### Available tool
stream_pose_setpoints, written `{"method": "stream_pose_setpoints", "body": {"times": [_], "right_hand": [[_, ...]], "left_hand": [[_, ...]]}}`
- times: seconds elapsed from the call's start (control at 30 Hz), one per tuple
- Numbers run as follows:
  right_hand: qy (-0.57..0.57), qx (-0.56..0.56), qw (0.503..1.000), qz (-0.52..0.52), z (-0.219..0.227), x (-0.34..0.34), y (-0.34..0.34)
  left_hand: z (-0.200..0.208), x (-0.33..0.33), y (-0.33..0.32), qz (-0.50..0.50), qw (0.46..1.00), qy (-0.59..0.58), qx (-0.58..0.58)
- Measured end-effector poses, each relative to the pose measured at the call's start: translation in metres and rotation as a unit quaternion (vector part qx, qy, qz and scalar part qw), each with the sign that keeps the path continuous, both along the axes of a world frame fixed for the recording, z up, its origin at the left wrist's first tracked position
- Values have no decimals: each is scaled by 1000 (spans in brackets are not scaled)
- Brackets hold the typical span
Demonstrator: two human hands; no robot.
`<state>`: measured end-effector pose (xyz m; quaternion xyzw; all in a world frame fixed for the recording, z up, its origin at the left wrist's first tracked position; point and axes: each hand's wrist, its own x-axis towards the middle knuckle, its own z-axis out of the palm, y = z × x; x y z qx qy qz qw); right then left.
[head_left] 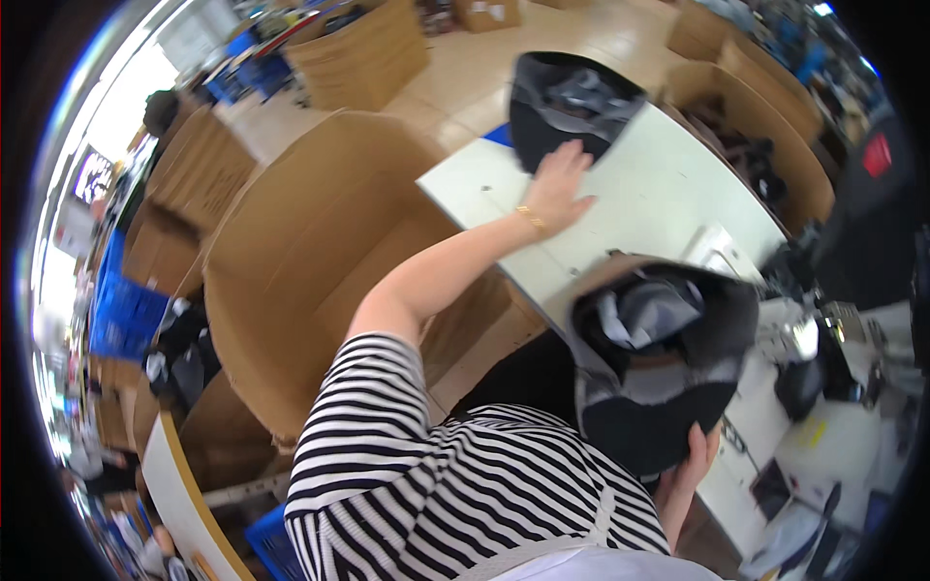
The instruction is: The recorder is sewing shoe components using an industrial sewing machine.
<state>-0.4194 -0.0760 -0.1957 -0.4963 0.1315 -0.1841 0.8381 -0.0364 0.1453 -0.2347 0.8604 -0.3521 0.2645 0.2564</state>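
Note:
My left hand (560, 192) is stretched out over the white table, fingers extended and thumb apart. Its fingertips touch the brim of a black cap (544, 140) that lies near the table's far edge, its grey lining facing up. My right hand (694, 463) grips the brim of another black and grey cap (659, 426), held close to my body. This cap's hollow inside faces up, and pale grey lining (651, 312) shows in it. Part of my right hand is hidden under the brim.
A large open cardboard box (291, 281) stands left of the white table (668, 184). Another carton (809, 160) with dark items stands beyond the table's right side. Sewing machine parts (833, 353) are at the right. Blue crates (131, 310) stand far left.

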Motion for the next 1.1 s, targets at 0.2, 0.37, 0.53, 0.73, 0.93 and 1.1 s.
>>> {"method": "stream_pose_setpoints", "body": {"times": [0.2, 0.37, 0.53, 0.73, 0.93, 1.1], "right_hand": [[-25, 3, 999, 23, 37, 42, 3], [-121, -12, 992, 30, 47, 78, 9], [-118, 46, 992, 12, 40, 98, 10], [-113, 18, 993, 11, 31, 88, 5], [-33, -48, 998, 5, 42, 73, -9], [15, -96, 994, 41, 58, 61, -6]], "left_hand": [[-4, -32, 26, -40, 998, 47, 2], [5, -126, 37, -196, 780, 482, -348], [34, -162, 10, -536, 505, 600, -313], [62, -166, -30, -344, 427, 737, -396], [74, -173, -42, -294, 566, 691, -341], [98, -166, -45, -347, 574, 663, -332]]}}
